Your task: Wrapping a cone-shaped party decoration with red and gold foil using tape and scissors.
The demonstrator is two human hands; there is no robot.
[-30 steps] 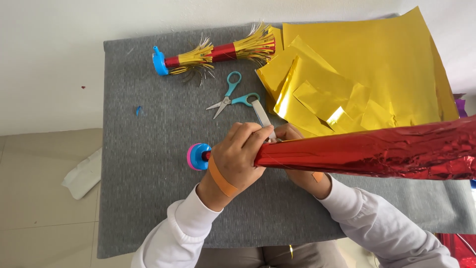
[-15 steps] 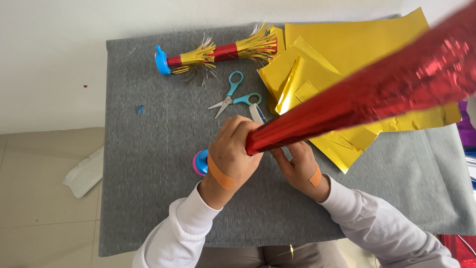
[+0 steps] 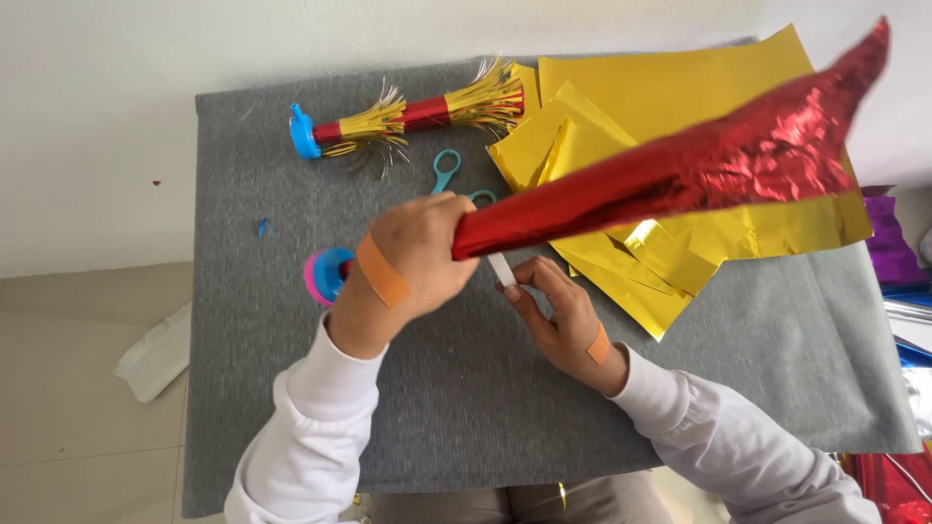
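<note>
Left hand [image 3: 413, 257], centre of frame: fingers curled tight around the narrow end of a red foil cone [image 3: 680, 175]. The cone runs from the fist up to the upper right corner, lifted off the bench and tilted, its wide end crumpled. Orange plaster on the back of this hand.

Right hand [image 3: 558, 315], just right of and below the left: fingertips pinching a small white strip [image 3: 502, 269] directly under the cone's narrow end. Whether the strip touches the foil cannot be told. Orange plaster near this wrist too.

Pink and blue roll [image 3: 325, 275] on the grey bench [image 3: 466, 408], just left of the left wrist, partly hidden.

Upper part of bench: finished horn [image 3: 408, 114] with blue mouthpiece, red body and gold fringe. Teal scissors [image 3: 449, 173] lie below it, partly covered by the left hand. Gold foil sheets [image 3: 670, 97] are stacked at upper right, under the cone.
</note>
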